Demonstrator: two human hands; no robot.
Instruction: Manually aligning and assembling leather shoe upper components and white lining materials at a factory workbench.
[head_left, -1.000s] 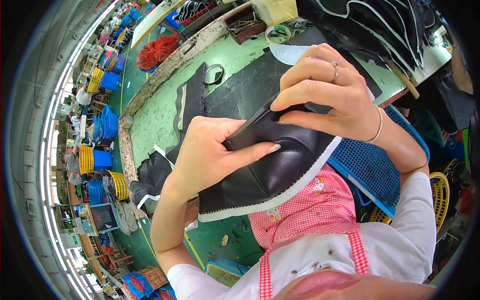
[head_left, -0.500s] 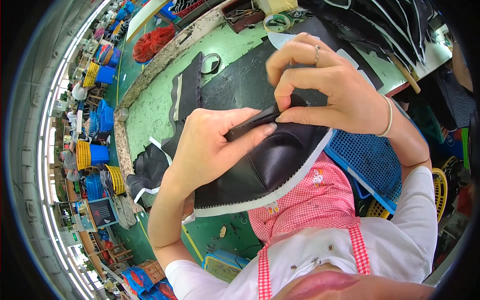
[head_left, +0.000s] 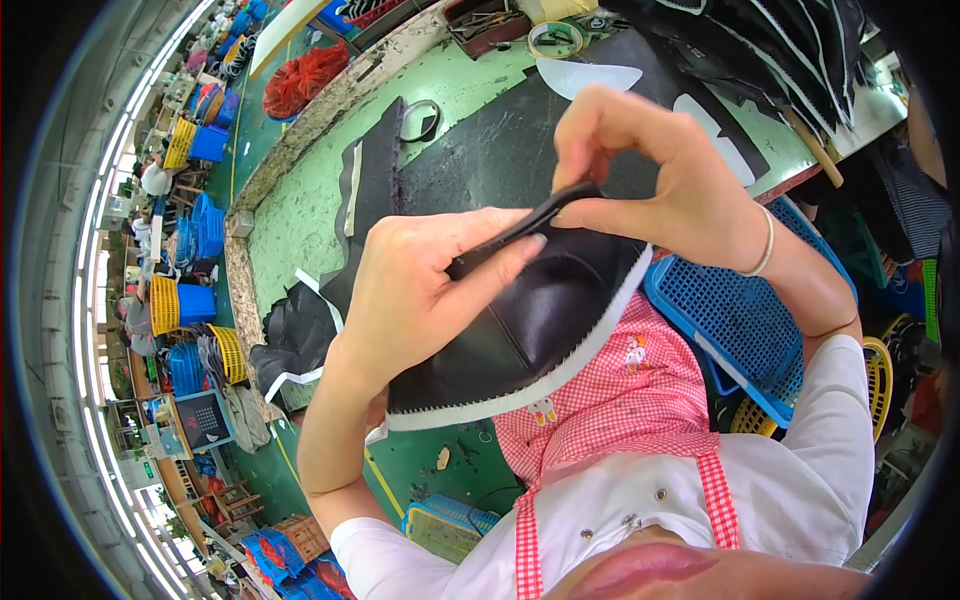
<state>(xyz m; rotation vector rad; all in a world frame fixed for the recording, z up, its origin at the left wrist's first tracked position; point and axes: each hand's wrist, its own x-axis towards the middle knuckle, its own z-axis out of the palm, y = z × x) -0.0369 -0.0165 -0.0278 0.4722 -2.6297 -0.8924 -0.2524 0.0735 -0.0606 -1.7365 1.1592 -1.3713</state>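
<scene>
Between my hands is a black leather shoe upper (head_left: 545, 320) with a white zigzag-stitched lining along its lower rim. My left hand (head_left: 430, 280) grips its folded top edge, thumb on the near side and fingers behind. My right hand (head_left: 650, 180) pinches the same edge farther right between thumb and fingers. The edge stands up as a thin dark fold between the two hands. More black uppers with white edging (head_left: 300, 335) lie on the bench left of my left hand. Beyond the hands, a dark mat (head_left: 480, 150) covers part of the green bench.
White flat pattern pieces (head_left: 588, 77) lie on the mat. A tape roll (head_left: 555, 40) and a tool box (head_left: 485, 28) sit at the back. Black uppers (head_left: 760, 45) are heaped at far right, near a wooden handle (head_left: 812, 150). A blue basket (head_left: 750, 310) stands by my right arm.
My right hand has shifted slightly and its fingers have curled in on the edge, uncovering the white piece behind. My left hand keeps its grip; the upper has tilted slightly.
</scene>
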